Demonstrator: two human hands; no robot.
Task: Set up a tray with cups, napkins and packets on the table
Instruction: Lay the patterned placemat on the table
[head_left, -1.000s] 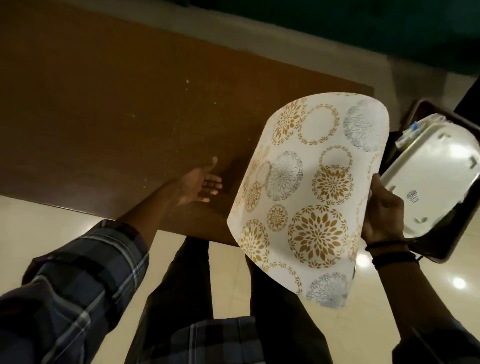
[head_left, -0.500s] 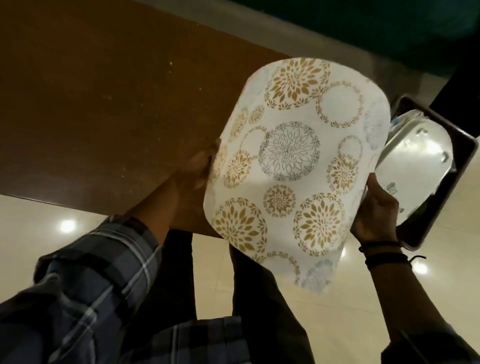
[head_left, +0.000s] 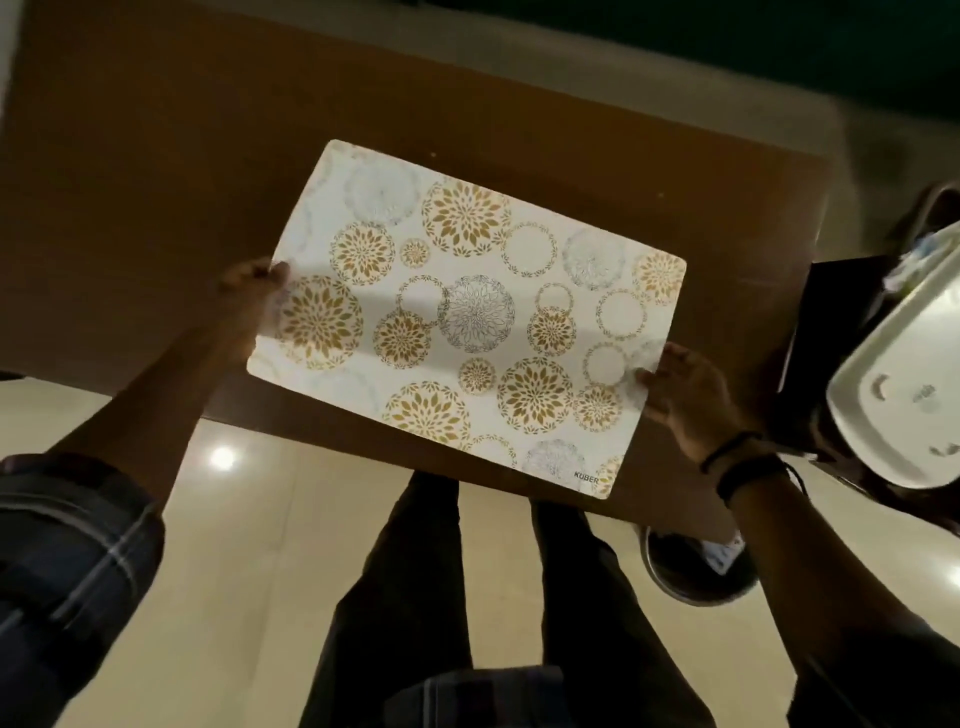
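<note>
A person stands at the near edge of a brown table (head_left: 156, 182) holding a white placemat (head_left: 467, 312) patterned with gold and grey flower circles, spread flat over the tabletop. The left hand (head_left: 249, 291) pinches the mat's left short edge; the right hand (head_left: 685, 389) grips its right short edge, thumb on top. Whether the mat touches the table cannot be told. To the right of the mat, off the table's end, a white tray (head_left: 904, 395) lies upside down.
</note>
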